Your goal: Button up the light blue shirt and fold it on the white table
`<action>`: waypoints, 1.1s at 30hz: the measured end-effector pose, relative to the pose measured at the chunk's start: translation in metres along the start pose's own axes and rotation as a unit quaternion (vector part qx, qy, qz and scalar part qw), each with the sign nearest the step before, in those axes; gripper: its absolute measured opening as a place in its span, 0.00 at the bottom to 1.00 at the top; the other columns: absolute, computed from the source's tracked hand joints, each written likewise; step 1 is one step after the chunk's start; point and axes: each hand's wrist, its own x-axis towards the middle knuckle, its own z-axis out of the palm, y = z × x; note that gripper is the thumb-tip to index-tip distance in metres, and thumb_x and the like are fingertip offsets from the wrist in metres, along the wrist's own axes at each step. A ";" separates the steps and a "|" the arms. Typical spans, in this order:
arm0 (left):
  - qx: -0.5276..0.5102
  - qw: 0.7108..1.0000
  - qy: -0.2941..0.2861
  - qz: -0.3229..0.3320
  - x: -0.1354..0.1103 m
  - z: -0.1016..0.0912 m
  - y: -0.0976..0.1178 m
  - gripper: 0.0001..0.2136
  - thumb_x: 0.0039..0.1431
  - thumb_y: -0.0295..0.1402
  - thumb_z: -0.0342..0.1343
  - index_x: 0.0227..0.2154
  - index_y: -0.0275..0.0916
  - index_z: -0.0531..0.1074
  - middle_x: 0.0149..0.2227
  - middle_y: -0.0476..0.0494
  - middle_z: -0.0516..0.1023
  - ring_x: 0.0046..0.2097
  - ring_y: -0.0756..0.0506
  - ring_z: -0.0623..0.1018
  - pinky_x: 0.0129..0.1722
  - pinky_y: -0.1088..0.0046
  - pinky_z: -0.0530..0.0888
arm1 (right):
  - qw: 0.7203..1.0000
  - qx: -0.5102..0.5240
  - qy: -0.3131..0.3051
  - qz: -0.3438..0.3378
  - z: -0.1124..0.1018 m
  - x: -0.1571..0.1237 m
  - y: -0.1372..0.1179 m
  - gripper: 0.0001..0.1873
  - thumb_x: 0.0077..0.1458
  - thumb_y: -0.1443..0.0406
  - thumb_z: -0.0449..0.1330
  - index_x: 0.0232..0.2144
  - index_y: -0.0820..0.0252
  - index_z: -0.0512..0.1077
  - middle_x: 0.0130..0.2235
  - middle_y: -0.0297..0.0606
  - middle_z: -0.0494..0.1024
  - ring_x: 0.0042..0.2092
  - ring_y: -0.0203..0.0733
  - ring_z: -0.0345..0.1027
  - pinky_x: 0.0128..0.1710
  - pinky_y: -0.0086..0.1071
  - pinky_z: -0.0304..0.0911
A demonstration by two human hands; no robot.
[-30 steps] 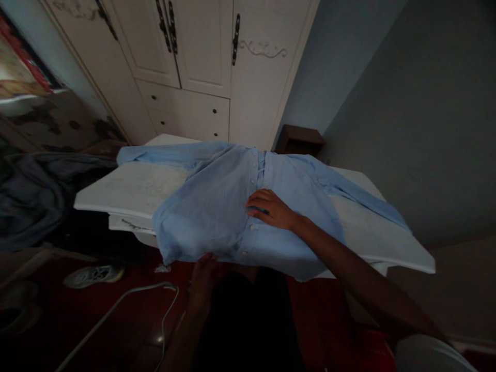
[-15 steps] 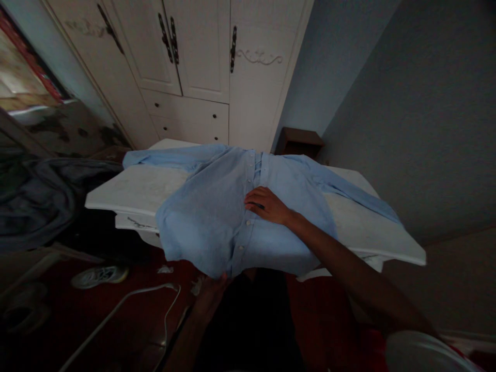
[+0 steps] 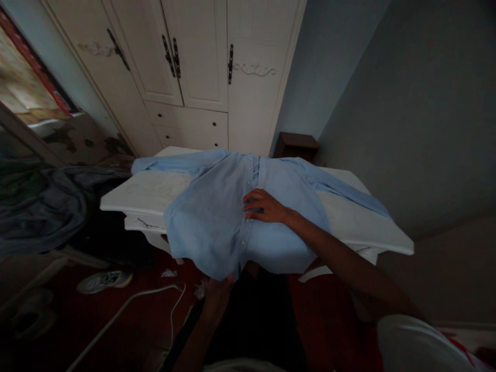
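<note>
A light blue button-up shirt (image 3: 217,206) lies spread across a white table (image 3: 147,188), sleeves stretched left and right, its hem hanging over the near edge. My right hand (image 3: 263,206) lies flat on the shirt's button strip near the middle, fingers stretched out. My left hand (image 3: 219,289) is below the table edge, pinching the shirt's hanging hem at the button strip.
A cream wardrobe (image 3: 194,67) with drawers stands behind the table, a brown side cabinet (image 3: 296,144) beside it. Dark clothes (image 3: 42,206) are heaped at left. A sneaker (image 3: 104,280) and a white cable (image 3: 127,305) lie on the red floor.
My left hand has pulled the hem to the right and downward, and the shirt front now hangs in a point. My right hand stays pressed on the button strip.
</note>
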 end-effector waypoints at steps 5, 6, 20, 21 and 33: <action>-0.091 0.994 -0.020 -0.051 0.010 0.010 -0.004 0.20 0.41 0.28 0.68 0.42 0.38 0.75 0.43 0.43 0.80 0.52 0.42 0.75 0.54 0.65 0.72 | 0.995 0.091 0.027 0.002 -0.001 0.000 0.006 0.15 0.59 0.54 0.59 0.28 0.58 0.77 0.42 0.42 0.79 0.46 0.42 0.69 0.50 0.42 0.61; -0.098 0.994 -0.016 -0.041 0.012 0.009 -0.002 0.21 0.41 0.27 0.68 0.43 0.39 0.74 0.45 0.44 0.79 0.53 0.42 0.75 0.54 0.65 0.71 | 0.992 0.122 0.027 0.005 -0.001 0.000 0.008 0.15 0.60 0.54 0.58 0.29 0.57 0.77 0.41 0.42 0.80 0.45 0.41 0.70 0.50 0.42 0.62; 0.140 0.988 0.059 0.041 -0.009 0.009 0.010 0.32 0.34 0.29 0.72 0.47 0.39 0.71 0.49 0.38 0.77 0.60 0.35 0.69 0.63 0.56 0.61 | 0.965 0.245 -0.036 0.083 0.001 -0.001 0.021 0.14 0.45 0.53 0.70 0.30 0.54 0.80 0.43 0.40 0.81 0.49 0.43 0.70 0.55 0.46 0.60; 0.171 0.981 0.070 0.056 -0.012 0.007 0.005 0.31 0.33 0.30 0.73 0.46 0.37 0.72 0.48 0.37 0.78 0.60 0.34 0.68 0.64 0.55 0.60 | 0.967 0.237 -0.044 0.081 0.001 -0.001 0.020 0.14 0.43 0.54 0.71 0.31 0.54 0.79 0.43 0.39 0.81 0.49 0.43 0.70 0.56 0.45 0.59; 0.235 0.966 0.105 0.011 -0.025 0.000 0.016 0.24 0.36 0.36 0.72 0.39 0.34 0.74 0.45 0.32 0.79 0.58 0.32 0.71 0.60 0.53 0.62 | 0.982 0.176 -0.031 0.059 0.003 0.002 0.013 0.14 0.43 0.57 0.72 0.32 0.57 0.78 0.42 0.40 0.80 0.47 0.40 0.71 0.54 0.41 0.61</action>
